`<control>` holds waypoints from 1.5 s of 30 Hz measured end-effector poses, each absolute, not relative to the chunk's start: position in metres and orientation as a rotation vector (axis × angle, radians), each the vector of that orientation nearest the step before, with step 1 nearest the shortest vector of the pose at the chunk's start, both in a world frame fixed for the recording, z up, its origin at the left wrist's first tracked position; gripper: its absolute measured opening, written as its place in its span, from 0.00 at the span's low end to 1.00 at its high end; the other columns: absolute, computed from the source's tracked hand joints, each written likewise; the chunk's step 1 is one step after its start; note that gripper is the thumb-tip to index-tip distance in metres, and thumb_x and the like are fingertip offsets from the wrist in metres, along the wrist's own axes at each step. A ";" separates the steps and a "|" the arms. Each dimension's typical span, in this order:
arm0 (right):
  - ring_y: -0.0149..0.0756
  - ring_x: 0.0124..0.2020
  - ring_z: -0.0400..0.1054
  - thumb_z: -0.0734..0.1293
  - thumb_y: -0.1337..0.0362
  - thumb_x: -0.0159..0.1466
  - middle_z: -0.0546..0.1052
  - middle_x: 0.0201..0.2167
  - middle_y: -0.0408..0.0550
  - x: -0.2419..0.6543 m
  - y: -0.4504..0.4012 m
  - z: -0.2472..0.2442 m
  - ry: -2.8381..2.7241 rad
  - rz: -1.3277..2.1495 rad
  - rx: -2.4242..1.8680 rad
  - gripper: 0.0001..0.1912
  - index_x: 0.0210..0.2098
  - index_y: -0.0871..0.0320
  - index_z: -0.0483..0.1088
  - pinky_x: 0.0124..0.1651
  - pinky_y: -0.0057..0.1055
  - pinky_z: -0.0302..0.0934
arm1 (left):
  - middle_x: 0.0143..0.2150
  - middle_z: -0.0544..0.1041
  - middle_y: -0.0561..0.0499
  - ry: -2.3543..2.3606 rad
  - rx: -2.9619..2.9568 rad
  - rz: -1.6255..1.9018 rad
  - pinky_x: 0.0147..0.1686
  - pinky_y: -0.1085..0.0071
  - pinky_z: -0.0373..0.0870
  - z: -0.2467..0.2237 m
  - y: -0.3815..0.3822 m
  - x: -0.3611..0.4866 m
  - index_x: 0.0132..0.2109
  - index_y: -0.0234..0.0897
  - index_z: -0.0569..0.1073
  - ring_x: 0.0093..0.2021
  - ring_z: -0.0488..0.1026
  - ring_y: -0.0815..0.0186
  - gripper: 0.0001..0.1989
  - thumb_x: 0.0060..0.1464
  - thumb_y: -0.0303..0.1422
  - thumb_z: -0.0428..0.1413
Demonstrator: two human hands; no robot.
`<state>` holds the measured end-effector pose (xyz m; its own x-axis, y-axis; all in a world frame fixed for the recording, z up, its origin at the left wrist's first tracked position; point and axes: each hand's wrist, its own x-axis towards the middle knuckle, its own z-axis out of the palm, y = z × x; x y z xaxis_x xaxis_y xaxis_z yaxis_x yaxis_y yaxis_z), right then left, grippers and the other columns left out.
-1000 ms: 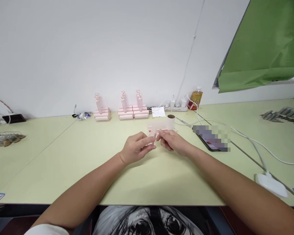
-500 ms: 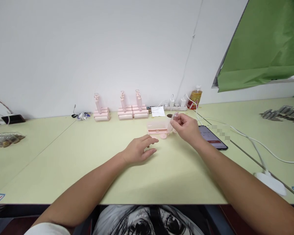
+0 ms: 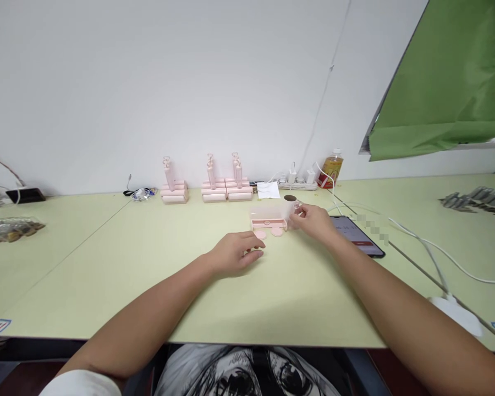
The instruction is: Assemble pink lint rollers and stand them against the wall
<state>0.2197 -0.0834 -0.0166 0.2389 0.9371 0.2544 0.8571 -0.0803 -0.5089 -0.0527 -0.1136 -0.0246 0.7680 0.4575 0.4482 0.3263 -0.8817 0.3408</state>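
Note:
My right hand [image 3: 311, 221] is closed around a small clear pink piece [image 3: 293, 212] at the right end of an open pink case [image 3: 268, 223]. The case has a clear lid raised at its back. Two round pink discs lie in front of it, a left one [image 3: 259, 235] and a right one [image 3: 276, 232]. My left hand [image 3: 237, 253] rests on the table with its fingers apart, just left of and nearer than the discs, holding nothing.
Pink cases with upright clear tubes [image 3: 239, 192] stand along the wall. A power strip [image 3: 299, 186], a drink bottle [image 3: 330, 169] and a white paper [image 3: 268, 190] are at the back. A phone [image 3: 357, 236] and white cables lie at right.
My right hand has lowered, bringing the clear piece from a raised, tilted position down beside the case. Both discs now show in front of the case. The camera view has shifted slightly.

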 end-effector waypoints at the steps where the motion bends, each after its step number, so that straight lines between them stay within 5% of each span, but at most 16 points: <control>1: 0.35 0.26 0.66 0.63 0.58 0.54 0.76 0.26 0.46 0.220 -0.083 -0.017 -1.645 0.182 -1.951 0.09 0.27 0.56 0.71 0.26 0.28 0.50 | 0.39 0.77 0.48 0.613 2.720 0.778 0.35 0.73 0.69 -0.024 -0.114 -0.053 0.43 0.37 0.74 0.35 0.73 0.69 0.11 0.61 0.34 0.49; 13: 0.39 0.31 0.70 0.64 0.54 0.56 0.79 0.32 0.49 0.219 -0.082 -0.017 -1.631 0.158 -1.989 0.15 0.36 0.57 0.75 0.28 0.29 0.54 | 0.37 0.76 0.49 0.657 2.668 0.770 0.35 0.74 0.67 -0.023 -0.114 -0.054 0.41 0.38 0.74 0.34 0.72 0.69 0.11 0.61 0.35 0.49; 23: 0.39 0.29 0.69 0.63 0.50 0.58 0.77 0.27 0.48 0.216 -0.087 -0.013 -1.498 0.156 -1.929 0.19 0.40 0.57 0.71 0.27 0.29 0.52 | 0.36 0.74 0.51 0.770 2.506 0.766 0.34 0.74 0.65 -0.024 -0.111 -0.055 0.39 0.39 0.75 0.32 0.69 0.71 0.10 0.60 0.34 0.49; 45: 0.32 0.20 0.59 0.64 0.55 0.56 0.67 0.17 0.39 0.212 -0.091 -0.012 -1.324 0.229 -1.606 0.10 0.30 0.56 0.68 0.25 0.28 0.52 | 0.35 0.76 0.51 0.870 2.460 0.693 0.34 0.72 0.66 -0.024 -0.107 -0.055 0.38 0.39 0.76 0.33 0.71 0.68 0.11 0.59 0.34 0.49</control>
